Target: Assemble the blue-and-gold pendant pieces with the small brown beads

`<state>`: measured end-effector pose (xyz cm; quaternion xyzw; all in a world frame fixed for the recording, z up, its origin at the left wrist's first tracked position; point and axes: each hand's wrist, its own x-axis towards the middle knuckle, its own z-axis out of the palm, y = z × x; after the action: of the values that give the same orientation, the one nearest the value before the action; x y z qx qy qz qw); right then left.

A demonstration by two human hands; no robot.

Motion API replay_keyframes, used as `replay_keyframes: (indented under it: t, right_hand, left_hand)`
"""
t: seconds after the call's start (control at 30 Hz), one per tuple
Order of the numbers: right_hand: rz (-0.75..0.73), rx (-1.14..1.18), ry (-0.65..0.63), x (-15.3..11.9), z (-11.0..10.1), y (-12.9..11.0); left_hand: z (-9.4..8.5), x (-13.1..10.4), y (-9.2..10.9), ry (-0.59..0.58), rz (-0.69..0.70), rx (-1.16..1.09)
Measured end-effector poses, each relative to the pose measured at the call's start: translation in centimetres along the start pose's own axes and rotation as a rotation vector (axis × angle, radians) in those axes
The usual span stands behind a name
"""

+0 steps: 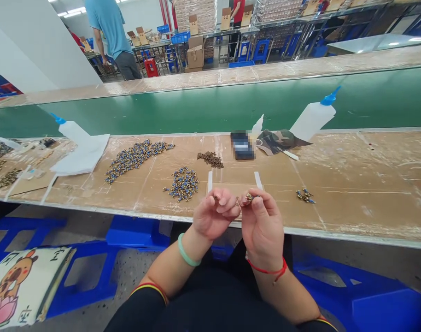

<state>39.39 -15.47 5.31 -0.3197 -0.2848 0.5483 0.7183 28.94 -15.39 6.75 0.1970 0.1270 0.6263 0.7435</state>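
Note:
Both of my hands meet over the near edge of the brown-covered table [252, 182]. My right hand [264, 226] pinches a small blue and gold metal piece [249, 197] between thumb and fingers. My left hand [213, 214] is closed in a pinch beside it, with a tiny dark bit [216, 198] at the fingertips, too small to name. A heap of blue and gold pieces [183, 183] lies left of my hands. Behind them is a small pile of brown bits [211, 159]. A few blue and gold pieces [305, 195] lie apart on the right.
A larger heap of blue and gold pieces [136, 157] lies farther left, near white sheets [81, 157] and a white squeeze bottle [74, 131]. At the back are a phone [242, 146], a camouflage cloth [279, 140] and another squeeze bottle [312, 121]. Beyond runs a green belt [183, 110].

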Motion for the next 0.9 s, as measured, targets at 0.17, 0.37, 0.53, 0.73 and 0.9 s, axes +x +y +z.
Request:
replay_keyframes:
  t: [0.17, 0.37, 0.53, 0.73, 0.9]
  right_hand:
    - [-0.033, -0.043, -0.029, 0.2, -0.1, -0.1]
    - [-0.028, -0.158, 0.010, 0.4, -1.8, -0.3]
    - [-0.014, -0.233, 0.046, 0.7, -4.6, 0.2]
    - [0.037, -0.286, 0.087, 1.8, -7.5, 1.8]
    - [0.080, -0.407, 0.101, 2.3, -11.4, 2.9]
  left_hand:
    - [0.2, -0.2, 0.1, 0.018, -0.002, -0.034]
    - [0.1, -0.7, 0.3, 0.021, -0.018, -0.077]
    - [-1.6, -1.5, 0.5, 0.062, 0.037, -0.083]
    - [-6.4, -2.4, 0.4, 0.045, 0.060, -0.033]
    - [-10.7, -2.5, -1.6, 0.103, 0.071, -0.006]
